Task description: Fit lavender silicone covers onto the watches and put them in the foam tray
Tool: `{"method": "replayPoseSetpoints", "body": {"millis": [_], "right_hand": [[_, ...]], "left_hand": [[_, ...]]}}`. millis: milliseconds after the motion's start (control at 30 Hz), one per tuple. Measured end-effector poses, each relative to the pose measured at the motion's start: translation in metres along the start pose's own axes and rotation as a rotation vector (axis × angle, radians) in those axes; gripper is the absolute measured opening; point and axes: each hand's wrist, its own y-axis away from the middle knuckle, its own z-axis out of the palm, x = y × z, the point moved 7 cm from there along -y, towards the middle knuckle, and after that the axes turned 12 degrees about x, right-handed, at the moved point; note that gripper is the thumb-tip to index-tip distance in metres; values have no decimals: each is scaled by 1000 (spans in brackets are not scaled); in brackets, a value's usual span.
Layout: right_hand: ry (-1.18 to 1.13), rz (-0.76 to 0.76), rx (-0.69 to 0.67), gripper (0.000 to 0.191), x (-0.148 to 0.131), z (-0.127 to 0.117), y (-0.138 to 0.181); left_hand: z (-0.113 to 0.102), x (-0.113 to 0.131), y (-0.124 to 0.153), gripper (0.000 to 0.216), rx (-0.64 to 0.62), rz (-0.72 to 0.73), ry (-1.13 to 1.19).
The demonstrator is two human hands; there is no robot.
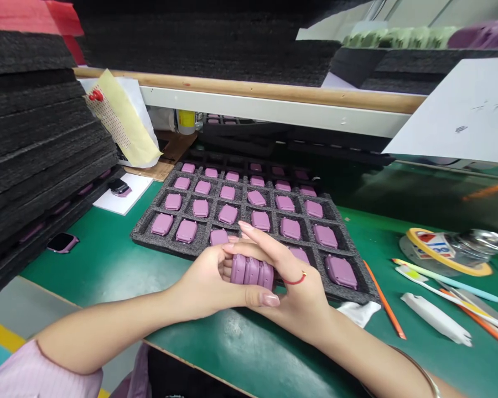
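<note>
A short row of purple watch cases [252, 272], standing on edge side by side, sits between my two hands above the near edge of the foam tray. My left hand [209, 279] is closed round the row from the left, its thumb lying along the near side. From the right, my right hand [301, 279] cups the same cases, with its fingers reaching over their far side. Behind the hands lies the black foam tray [147, 236], whose square pockets hold several more purple watch cases [290, 228]. My hands hide some near pockets.
Stacked black foam trays [37, 121] rise at the left, near a dark-screened watch [62, 242] and a white pad [124, 193]. A shelf edge [249, 102] crosses above. Right are a glass bottle [452, 249], an orange pencil [384, 298], a white tool [435, 319] and brushes.
</note>
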Motion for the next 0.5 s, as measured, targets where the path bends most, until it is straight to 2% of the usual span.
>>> {"method": "replayPoseSetpoints", "body": {"millis": [233,300,367,400,500], "right_hand": [[-20,-27,-54,86,-1,2,1],[-32,-32,-73,95,-4,1,-1],[-101,27,-46,100,-4,-5,-3],[-157,85,-10,95,-1,-9,-5],[-312,332,133,59,17,-18,-6]], "left_hand": [[-5,4,3,38,74,0,-68],[-8,5,5,37,105,26,-121],[-9,10,7,41,125,80,-159],[-9,13,8,45,129,112,-176],[-8,20,10,47,127,199,-244]]}}
